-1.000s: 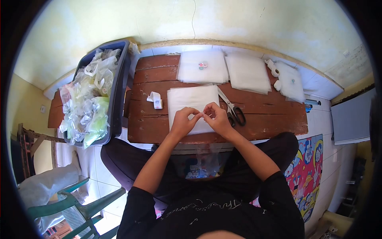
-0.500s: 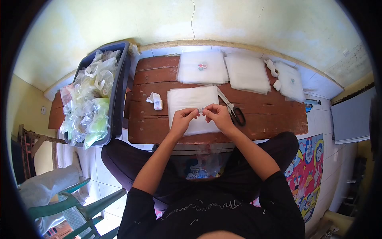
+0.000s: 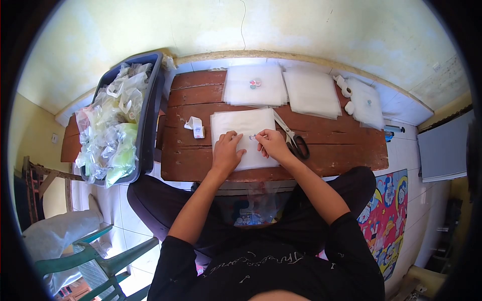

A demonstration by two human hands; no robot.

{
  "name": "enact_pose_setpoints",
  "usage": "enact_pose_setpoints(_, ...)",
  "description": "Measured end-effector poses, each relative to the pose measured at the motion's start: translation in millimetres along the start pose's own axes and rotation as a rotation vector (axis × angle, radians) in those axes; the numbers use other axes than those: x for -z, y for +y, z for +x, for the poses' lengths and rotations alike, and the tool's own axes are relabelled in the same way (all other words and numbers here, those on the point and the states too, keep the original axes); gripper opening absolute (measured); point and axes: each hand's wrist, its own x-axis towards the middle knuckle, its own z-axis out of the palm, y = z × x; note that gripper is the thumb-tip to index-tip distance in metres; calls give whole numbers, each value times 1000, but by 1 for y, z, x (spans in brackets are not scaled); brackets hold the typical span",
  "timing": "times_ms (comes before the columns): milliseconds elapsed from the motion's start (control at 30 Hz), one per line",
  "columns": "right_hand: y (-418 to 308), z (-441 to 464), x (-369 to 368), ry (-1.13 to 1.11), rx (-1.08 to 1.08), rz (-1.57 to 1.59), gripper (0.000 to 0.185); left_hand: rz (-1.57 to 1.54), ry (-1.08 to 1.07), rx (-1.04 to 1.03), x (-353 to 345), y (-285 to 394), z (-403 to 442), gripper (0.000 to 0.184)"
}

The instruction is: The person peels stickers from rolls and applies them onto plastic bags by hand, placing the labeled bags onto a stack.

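A stack of clear plastic sheets or bags (image 3: 241, 122) lies on the brown wooden table (image 3: 183, 155) in front of me. My left hand (image 3: 228, 154) rests on the left part of this stack with its fingers apart. On the right, my right hand (image 3: 272, 144) pinches a small round sticker (image 3: 252, 137) at the stack's middle. Whether the sticker is fully against the plastic I cannot tell. Scissors (image 3: 299, 145) with black handles lie just right of the stack. Left of it stands a roll of label tape (image 3: 197, 129).
Two more plastic stacks (image 3: 248, 95) (image 3: 314, 95) lie at the back, one with round stickers on top. White rolls (image 3: 346, 91) and a smaller stack (image 3: 365, 108) are at the back right. A dark bin (image 3: 156, 95) full of plastic bags stands left. A green chair (image 3: 108, 263) is lower left.
My hands, earlier together over the stack with the sticker between their fingertips, have parted. The left has moved left and flattened onto the plastic; the right keeps the sticker at the stack's middle.
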Motion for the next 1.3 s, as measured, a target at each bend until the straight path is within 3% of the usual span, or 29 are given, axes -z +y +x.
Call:
enact_pose_setpoints(533, 4, 9, -1, -198, -182, 93, 25, 2, -26, -2, 3, 1, 1, 50)
enact_pose_setpoints(700, 1, 6, -7, -151, -38, -165, 28, 6, -31, 1, 4, 1, 1, 48)
enact_pose_setpoints(1300, 5, 27, -20, 88, 122, -487, 23, 36, -72, 36, 3, 2, 1, 45)
